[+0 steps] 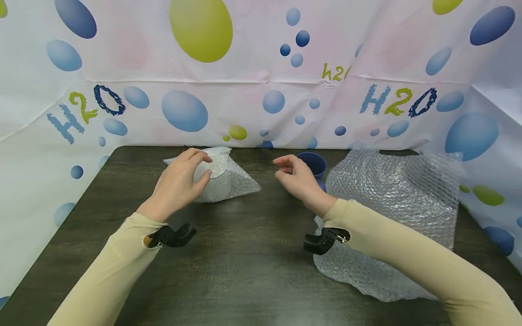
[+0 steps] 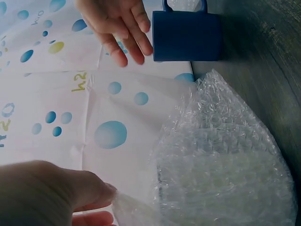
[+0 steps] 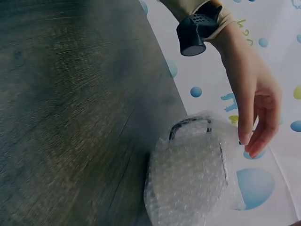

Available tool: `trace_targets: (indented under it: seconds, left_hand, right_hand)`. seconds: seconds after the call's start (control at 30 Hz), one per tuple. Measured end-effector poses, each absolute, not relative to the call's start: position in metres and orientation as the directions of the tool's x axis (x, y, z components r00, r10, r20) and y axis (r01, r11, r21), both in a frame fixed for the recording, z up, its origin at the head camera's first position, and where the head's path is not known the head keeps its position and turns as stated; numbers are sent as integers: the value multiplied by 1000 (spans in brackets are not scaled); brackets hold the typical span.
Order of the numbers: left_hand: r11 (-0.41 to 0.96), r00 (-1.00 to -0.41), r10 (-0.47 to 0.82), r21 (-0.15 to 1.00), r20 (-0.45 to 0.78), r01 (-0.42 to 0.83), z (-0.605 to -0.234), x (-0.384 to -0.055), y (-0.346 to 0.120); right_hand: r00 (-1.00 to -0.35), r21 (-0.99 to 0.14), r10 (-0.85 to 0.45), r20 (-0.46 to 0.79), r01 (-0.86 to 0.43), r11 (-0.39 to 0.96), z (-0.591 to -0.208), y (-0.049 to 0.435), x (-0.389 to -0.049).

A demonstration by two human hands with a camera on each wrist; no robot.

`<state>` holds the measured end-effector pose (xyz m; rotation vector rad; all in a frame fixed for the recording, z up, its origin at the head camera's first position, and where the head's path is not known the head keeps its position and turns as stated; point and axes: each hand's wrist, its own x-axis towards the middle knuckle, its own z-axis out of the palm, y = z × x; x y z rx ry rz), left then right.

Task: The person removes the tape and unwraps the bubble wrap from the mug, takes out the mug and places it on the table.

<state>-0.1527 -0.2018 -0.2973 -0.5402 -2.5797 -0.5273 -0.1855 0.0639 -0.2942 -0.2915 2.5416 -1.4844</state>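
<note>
"Bundle of translucent, dimpled bubble wrap [image 1: 238, 183]: where does it lie relative to you?"

"On the dark, wood-grained table [image 1: 244, 262], just beside your left hand [image 1: 175, 181], whose relaxed, parted fingers grip nothing; whether they touch the wrap, I cannot tell."

"And your right hand [image 1: 301, 181]?"

"Likewise relaxed and unclenched, just beside a dark-blue cylindrical mug [image 1: 314, 163], which stands upright on the table between it and a broad sheet of clear bubble wrap [image 1: 391, 190]."
</note>
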Motion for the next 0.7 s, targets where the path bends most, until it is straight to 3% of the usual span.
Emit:
trace_targets:
  seconds: [0.2,0.43,0.7]
  left_hand:
    - [868,-827,312,213,468,448,-293,-155,-202]
    - [886,-860,345,172,376,431,-287,-163,-200]
    - [895,-915,348,218,206,390,-280,-171,-197]
  right_hand:
    - [-933,-832,-359,-4,-196,519,-298,46,-192]
    - [-852,-751,-512,112,-410,518,-307,30,-201]
    - [-794,-733,-592,142,-486,476,-313,15,-207]
